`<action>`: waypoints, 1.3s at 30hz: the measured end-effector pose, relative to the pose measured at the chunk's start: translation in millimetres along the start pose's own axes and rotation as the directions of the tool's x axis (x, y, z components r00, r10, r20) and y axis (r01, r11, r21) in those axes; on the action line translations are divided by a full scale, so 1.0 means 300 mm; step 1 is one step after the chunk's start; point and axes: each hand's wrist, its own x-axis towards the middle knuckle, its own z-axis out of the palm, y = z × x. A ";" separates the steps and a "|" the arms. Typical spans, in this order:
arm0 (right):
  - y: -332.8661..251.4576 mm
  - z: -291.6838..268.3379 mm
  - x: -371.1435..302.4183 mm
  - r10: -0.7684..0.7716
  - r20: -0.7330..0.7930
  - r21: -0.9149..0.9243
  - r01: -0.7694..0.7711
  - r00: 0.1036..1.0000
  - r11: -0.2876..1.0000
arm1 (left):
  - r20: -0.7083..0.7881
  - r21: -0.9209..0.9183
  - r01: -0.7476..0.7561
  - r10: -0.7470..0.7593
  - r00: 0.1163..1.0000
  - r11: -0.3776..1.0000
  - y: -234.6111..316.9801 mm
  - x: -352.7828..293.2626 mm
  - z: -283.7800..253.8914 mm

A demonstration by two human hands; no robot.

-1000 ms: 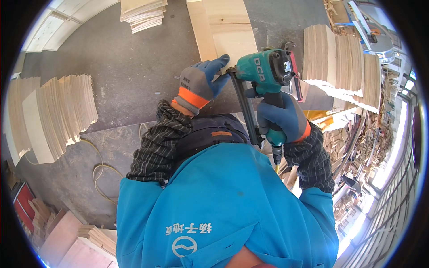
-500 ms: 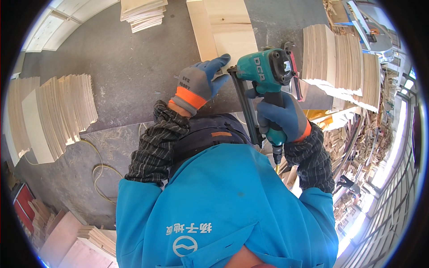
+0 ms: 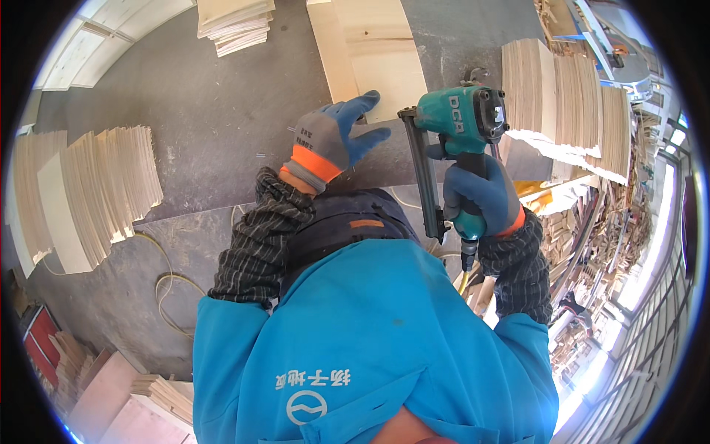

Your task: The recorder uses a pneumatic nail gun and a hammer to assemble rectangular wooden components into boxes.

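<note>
My right hand (image 3: 484, 194), in a grey-blue glove with an orange cuff, is wrapped round the handle of a teal and black pneumatic nail gun (image 3: 452, 118). The gun's long black magazine points back toward me, and a yellow air hose leads from its base. Gloved the same way, my left hand (image 3: 333, 137) is at the near end of a pale wooden board (image 3: 381, 59). Its fingers and thumb are spread, and the index fingertip overlaps the board's near edge; whether it presses on the wood I cannot tell. The gun's nose is to the right of the board, apart from it.
Stacked wooden panels stand on the grey table (image 3: 237, 118): a left stack (image 3: 111, 185), a far stack (image 3: 235, 26) and a right stack (image 3: 551, 96). A yellow hose (image 3: 166, 296) lies on the floor at left. Scrap wood (image 3: 592, 244) is heaped at right.
The nail gun, in my right hand, has moved to the right and slightly nearer me, away from the board. My left thumb has spread farther from the fingers; that hand otherwise stays in place.
</note>
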 end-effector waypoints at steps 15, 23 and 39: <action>0.013 -0.014 0.014 0.006 0.023 -0.028 -0.005 1.000 1.000 | -0.071 -0.030 -0.010 0.008 0.997 1.000 -0.012 0.001 0.020; -0.007 -0.008 0.012 0.010 0.017 -0.039 -0.009 1.000 0.999 | -0.093 -0.027 -0.016 0.013 0.996 1.000 -0.017 0.003 0.025; 0.007 -0.070 0.004 0.007 -0.058 0.039 -0.005 0.998 0.999 | -0.080 -0.035 0.015 -0.018 0.997 0.999 -0.010 0.007 0.026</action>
